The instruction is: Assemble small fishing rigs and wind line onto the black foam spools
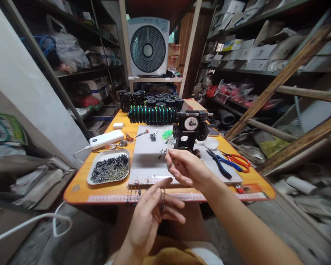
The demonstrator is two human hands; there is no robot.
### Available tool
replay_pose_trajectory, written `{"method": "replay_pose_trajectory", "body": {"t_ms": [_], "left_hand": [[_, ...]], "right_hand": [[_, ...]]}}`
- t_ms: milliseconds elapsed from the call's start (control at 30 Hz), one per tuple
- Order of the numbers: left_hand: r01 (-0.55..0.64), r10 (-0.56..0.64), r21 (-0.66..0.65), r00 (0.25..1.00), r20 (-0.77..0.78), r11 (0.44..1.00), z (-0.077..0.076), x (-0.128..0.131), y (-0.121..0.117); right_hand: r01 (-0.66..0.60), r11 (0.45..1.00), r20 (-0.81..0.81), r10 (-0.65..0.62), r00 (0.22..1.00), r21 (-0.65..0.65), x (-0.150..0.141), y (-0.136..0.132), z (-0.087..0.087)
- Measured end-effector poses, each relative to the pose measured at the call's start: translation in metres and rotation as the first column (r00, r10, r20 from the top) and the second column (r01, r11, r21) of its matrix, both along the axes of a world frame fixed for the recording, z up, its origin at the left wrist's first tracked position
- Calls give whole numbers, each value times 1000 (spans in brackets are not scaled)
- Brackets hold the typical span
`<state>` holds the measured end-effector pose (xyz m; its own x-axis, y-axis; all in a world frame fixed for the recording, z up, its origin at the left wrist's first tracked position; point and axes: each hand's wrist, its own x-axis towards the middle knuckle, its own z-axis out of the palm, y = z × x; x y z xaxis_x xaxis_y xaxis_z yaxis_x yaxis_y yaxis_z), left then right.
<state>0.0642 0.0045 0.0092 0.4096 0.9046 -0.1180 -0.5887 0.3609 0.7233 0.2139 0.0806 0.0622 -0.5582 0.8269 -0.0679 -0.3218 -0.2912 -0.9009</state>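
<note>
My right hand (pixel 185 166) is raised over the front of the white board (pixel 143 162), thumb and fingers curled in a pinch; what they hold is too small to make out. Lower and to the left, my left hand (pixel 151 211) is open, fingers stretched and apart, at the table's front edge. Beside it a row of thin dark pieces with small beads or ends (pixel 132 193) hangs over that edge. Small dark metal pieces (pixel 162 152) lie on the board behind the right hand. Past them stands a black winding device (pixel 191 127) with a ribbed roller (pixel 153 115) wrapped in green line.
A white tray (pixel 89 178) of small metal parts is at left, near a white power bank (pixel 107 139). At right lie blue-handled pliers (pixel 219 163) and orange-handled scissors (pixel 241 162). Black spools (pixel 160 99) stand behind. A box fan (pixel 148 48) and loaded shelves surround the table.
</note>
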Motion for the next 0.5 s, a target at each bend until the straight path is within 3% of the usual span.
{"method": "replay_pose_trajectory", "body": {"t_ms": [133,233,333,500], "left_hand": [[-35,34,-20,999,-39,999,-8,-6,-8],[-70,67,-35,995,-71,997,-10,-10,-14],[-66,63,-39,995,-73,997,-9,-12,-15],[-15,14,-17,1000,-25,1000,-6,-10,-16]], "right_hand": [[6,988,190,-36,981,153,1,-10,-10],[-63,965,347,-31,937,255,0,-21,-20],[-122,939,401,-18,916,321,-1,-30,-28],[-150,949,400,27,916,279,-5,-39,-37]]}}
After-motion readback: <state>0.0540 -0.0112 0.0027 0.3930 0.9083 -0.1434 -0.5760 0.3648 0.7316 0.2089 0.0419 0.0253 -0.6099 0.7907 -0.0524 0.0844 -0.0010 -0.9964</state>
